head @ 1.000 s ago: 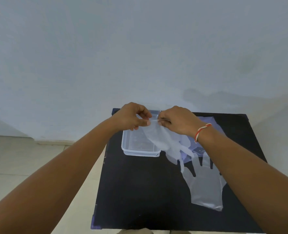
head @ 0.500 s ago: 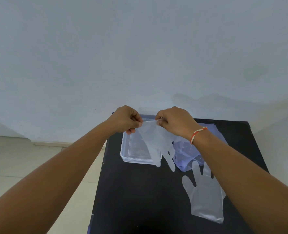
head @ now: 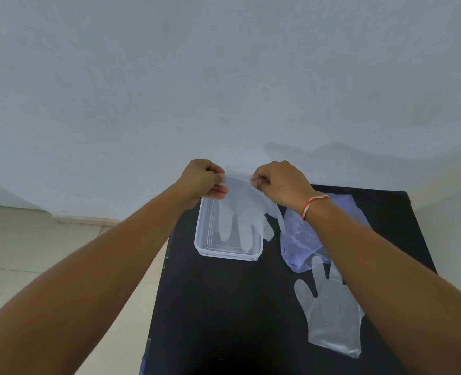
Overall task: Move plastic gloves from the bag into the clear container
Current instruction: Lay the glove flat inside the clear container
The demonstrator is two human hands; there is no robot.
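Observation:
My left hand (head: 203, 180) and my right hand (head: 280, 182) each pinch one corner of the cuff of a thin clear plastic glove (head: 241, 215). The glove hangs fingers down over the clear container (head: 201, 244), which sits at the back left of the black table. Its fingertips reach into the container, though I cannot tell whether they touch the bottom. The bluish plastic bag (head: 295, 239) lies crumpled to the right of the container, partly under my right forearm. A second clear glove (head: 329, 312) lies flat on the table near the front right.
The small black table (head: 224, 307) stands against a pale wall. Its left edge drops to a light tiled floor (head: 48, 253). My forearms cross the front of the table on both sides.
Both hands have lifted the held glove and carried it left, from beside the container to above it. The second glove has stayed flat on the table.

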